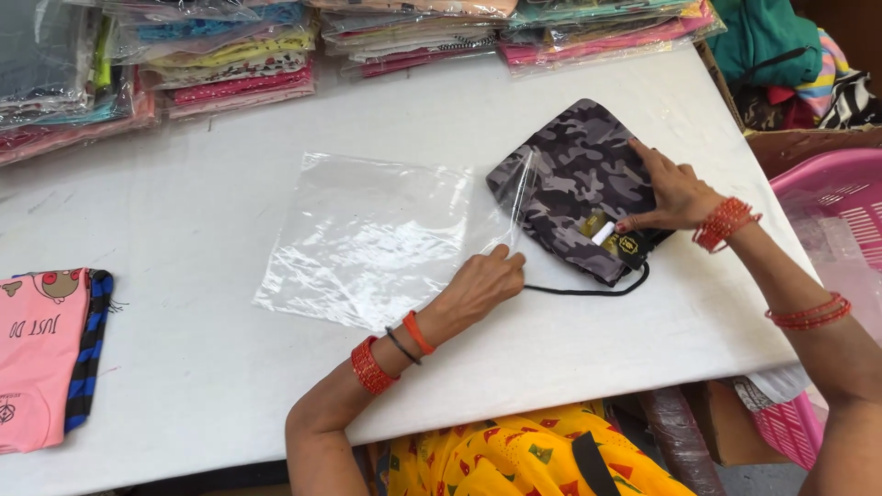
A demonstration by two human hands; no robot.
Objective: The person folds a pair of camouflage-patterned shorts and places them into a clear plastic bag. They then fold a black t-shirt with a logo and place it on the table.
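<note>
Left hand pinching the open edge of the clear plastic bag, fingers closed on the film and lifting it a little off the white table. Right hand pressing flat on the folded grey camouflage garment, fingers spread, holding it down rather than gripping it. Garment lying just right of the bag, its left corner tucked under the raised lip of the film; most of it outside the bag. Hang tags and a black drawstring trailing at the near edge. Judging by that: folding done, mouth of the bag opened, sliding in barely begun, sealing not yet done. Stacks of bagged garments lined along the far edge. Pink printed top waiting near left, unbagged. Pink basket off to the right.
</note>
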